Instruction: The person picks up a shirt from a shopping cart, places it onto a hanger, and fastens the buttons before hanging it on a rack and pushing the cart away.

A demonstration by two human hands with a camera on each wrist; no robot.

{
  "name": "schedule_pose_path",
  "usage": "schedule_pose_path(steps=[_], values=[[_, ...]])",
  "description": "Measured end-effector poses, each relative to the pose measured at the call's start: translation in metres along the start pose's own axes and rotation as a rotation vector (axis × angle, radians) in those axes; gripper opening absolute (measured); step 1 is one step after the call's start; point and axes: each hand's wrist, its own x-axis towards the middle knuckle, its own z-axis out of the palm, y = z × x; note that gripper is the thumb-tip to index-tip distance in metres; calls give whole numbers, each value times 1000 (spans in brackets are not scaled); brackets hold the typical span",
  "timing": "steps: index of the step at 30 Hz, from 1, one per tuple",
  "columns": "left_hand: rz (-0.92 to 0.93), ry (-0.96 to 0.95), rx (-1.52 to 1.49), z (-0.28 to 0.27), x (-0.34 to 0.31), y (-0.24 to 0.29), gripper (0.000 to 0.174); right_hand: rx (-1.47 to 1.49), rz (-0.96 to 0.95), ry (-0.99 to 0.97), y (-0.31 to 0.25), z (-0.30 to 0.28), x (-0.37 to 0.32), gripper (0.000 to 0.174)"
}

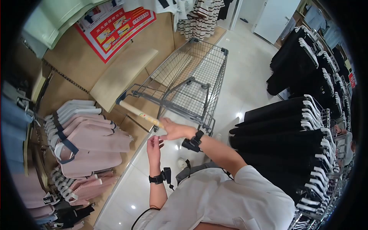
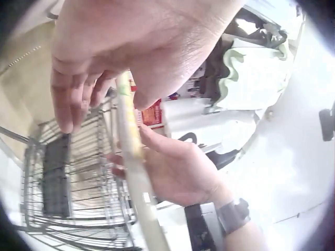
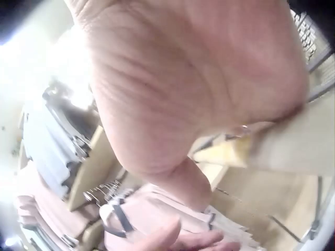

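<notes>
A wire shopping cart (image 1: 188,82) stands ahead, its cream handle (image 1: 140,114) printed with a yellow pattern. My right hand (image 1: 177,129) is at the handle's right end, fingers fairly straight and overlapping the bar. In the left wrist view, the right hand (image 2: 175,170) shows with its thumb and fingers spread at the bar (image 2: 131,136). In the right wrist view its palm (image 3: 209,78) faces the camera, above the yellow part of the handle (image 3: 225,152). My left hand (image 1: 154,147) is raised just below the right one, fingers loosely bent and holding nothing.
Pink tops (image 1: 96,145) on white hangers line the left wall, below a wooden shelf (image 1: 122,76) and a red poster (image 1: 115,30). Racks of black garments (image 1: 276,142) stand on the right. Tiled floor (image 1: 245,65) runs toward a white door (image 1: 276,19).
</notes>
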Motion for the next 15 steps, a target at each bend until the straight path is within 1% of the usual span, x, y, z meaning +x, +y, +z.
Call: schedule_pose_path(steps=[1,2,3,4,5,6,7,8,9,10,11,12,13,14,15], values=[[9,1,-1,16,2,13,44,98,-124,-71,-1,-19,-7,80],[-1,16,27,32,3,22,48,196,-247,-148,0,-39,-15,72],[-13,35,57,46,2,29,52,197,-256,-152,-1,-65,-24,72],[-46,25,79,59,1,31,65,246,-248,-221,1,-99,-33,64],[-36,35,81,75,-4,31,65,298,-239,-290,13,-125,-40,57],[-45,35,178,89,-11,30,67,305,-266,-145,41,-133,-45,50],[-45,33,272,106,-12,32,68,302,-284,-139,70,-148,-45,50],[-111,-8,249,117,-14,34,79,171,-224,-55,97,-161,-49,48],[-105,-7,258,121,-9,11,79,39,-159,30,125,-174,-53,45],[191,157,677,118,3,-33,81,43,-163,40,153,-182,-56,45],[497,324,1083,114,11,-64,85,-74,-54,18,181,-186,-59,45],[371,304,918,108,15,-78,88,-200,55,-1,210,-192,-59,45],[239,282,753,110,18,-83,92,-207,55,4,237,-194,-62,45],[239,283,751,125,15,-66,92,-236,19,-2,260,-188,-66,48],[116,254,607,141,2,-31,94,-265,-18,-6,279,-184,-67,52]])
